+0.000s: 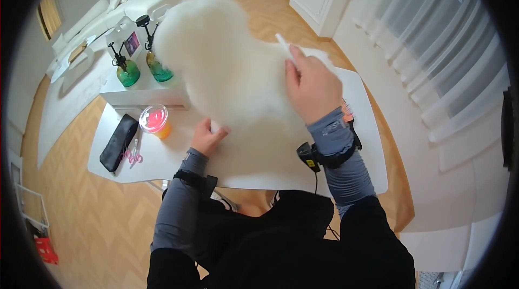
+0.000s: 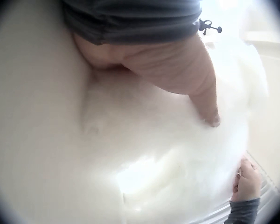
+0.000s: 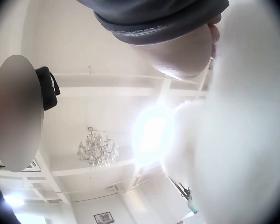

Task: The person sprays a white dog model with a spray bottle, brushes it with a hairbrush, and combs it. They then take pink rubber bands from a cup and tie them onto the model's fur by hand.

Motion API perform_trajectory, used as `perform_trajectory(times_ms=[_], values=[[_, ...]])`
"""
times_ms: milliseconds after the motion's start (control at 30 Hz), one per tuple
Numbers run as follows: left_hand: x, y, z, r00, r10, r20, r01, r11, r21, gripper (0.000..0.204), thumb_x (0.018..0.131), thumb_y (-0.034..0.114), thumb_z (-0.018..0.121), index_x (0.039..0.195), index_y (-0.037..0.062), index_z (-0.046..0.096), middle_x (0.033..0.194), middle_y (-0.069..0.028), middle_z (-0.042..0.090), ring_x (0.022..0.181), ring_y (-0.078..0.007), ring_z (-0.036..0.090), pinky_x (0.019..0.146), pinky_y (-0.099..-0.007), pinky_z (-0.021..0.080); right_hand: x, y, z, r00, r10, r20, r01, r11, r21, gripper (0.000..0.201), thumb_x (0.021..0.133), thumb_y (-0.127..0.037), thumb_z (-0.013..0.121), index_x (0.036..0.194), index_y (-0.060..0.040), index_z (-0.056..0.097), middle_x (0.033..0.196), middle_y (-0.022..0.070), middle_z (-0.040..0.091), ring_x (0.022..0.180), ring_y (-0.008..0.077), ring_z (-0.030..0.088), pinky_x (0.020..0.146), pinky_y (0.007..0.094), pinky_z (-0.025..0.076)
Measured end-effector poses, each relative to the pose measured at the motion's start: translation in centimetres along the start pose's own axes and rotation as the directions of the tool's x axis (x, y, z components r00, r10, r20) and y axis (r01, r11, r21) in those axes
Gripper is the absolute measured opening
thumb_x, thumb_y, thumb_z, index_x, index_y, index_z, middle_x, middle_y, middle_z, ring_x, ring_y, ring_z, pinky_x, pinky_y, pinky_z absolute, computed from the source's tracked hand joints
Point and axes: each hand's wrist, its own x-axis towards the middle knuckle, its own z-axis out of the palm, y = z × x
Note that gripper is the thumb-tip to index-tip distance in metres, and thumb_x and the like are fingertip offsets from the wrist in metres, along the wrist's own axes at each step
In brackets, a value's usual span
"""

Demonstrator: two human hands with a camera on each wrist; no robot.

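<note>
A big mass of white fluffy fur (image 1: 216, 56) covers the middle of the table, with a rounded top at the far left. At its near edge my left hand (image 1: 208, 136) curls its thumb and fingers around a pale tuft of it. My right hand (image 1: 316, 86) grips a slim white stick-like thing (image 1: 281, 43) against the fur's right side; its lower end is hidden in the fist. In the left wrist view the left thumb (image 2: 210, 114) lies over the fur. Fur fills the right part of the right wrist view.
On the white table (image 1: 259, 173) are a black pouch (image 1: 119, 142), pink-handled scissors (image 1: 133, 154) and a lidded cup (image 1: 155, 120) at left. Behind them, two green spray bottles (image 1: 128, 74) stand on a white box. A pink-orange brush (image 1: 347, 111) lies beside the right wrist.
</note>
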Motion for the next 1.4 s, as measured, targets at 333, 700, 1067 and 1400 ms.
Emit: perform_trajectory(times_ms=[333, 700, 1067, 1400], values=[[-0.2, 2.1, 0.1, 0.993, -0.019, 0.116, 0.041, 0.981, -0.188, 0.051, 0.079, 0.032, 0.088, 0.112, -0.0030, 0.072, 0.105, -0.0160, 0.078, 0.096, -0.0238, 0.073, 0.090, -0.0371, 0.056, -8.6, -3.1, 4.7, 0.974, -0.190, 0.123, 0.185, 0.981, 0.055, 0.061, 0.094, -0.017, 0.066, 0.152, -0.0035, 0.051, 0.085, 0.0098, 0.066, 0.063, 0.0303, 0.066, 0.055, 0.0440, 0.053], [-0.1, 1.7, 0.3, 0.997, -0.003, 0.078, 0.012, 0.994, -0.106, 0.048, 0.079, 0.027, 0.089, 0.115, -0.0009, 0.072, 0.108, -0.0153, 0.078, 0.099, -0.0241, 0.074, 0.092, -0.0373, 0.056, -2.2, -1.4, -1.4, 0.995, -0.093, -0.034, 0.095, 0.994, 0.055, 0.049, 0.093, -0.014, 0.061, 0.141, -0.0044, 0.061, 0.078, 0.0105, 0.066, 0.067, 0.0320, 0.068, 0.058, 0.0433, 0.054], [0.1, 2.1, 0.2, 0.997, 0.034, 0.073, -0.026, 0.994, -0.103, 0.038, 0.079, 0.018, 0.086, 0.109, -0.0022, 0.073, 0.103, -0.0142, 0.079, 0.094, -0.0246, 0.075, 0.088, -0.0374, 0.057, 4.3, -1.3, 2.7, 0.976, -0.043, 0.213, 0.051, 0.998, -0.031, 0.023, 0.092, -0.021, 0.060, 0.104, -0.0061, 0.072, 0.093, 0.0182, 0.073, 0.087, 0.0395, 0.071, 0.075, 0.0516, 0.056], [-0.3, 2.7, 0.2, 0.998, 0.036, 0.054, -0.031, 0.995, -0.090, 0.036, 0.080, 0.020, 0.084, 0.108, -0.0011, 0.075, 0.103, -0.0156, 0.079, 0.094, -0.0258, 0.076, 0.088, -0.0377, 0.057, 0.0, 7.0, -1.6, 0.899, 0.371, 0.231, -0.319, 0.918, -0.235, 0.038, 0.093, -0.026, 0.053, 0.119, -0.0106, 0.077, 0.103, 0.0184, 0.076, 0.095, 0.0382, 0.073, 0.082, 0.0523, 0.057]])
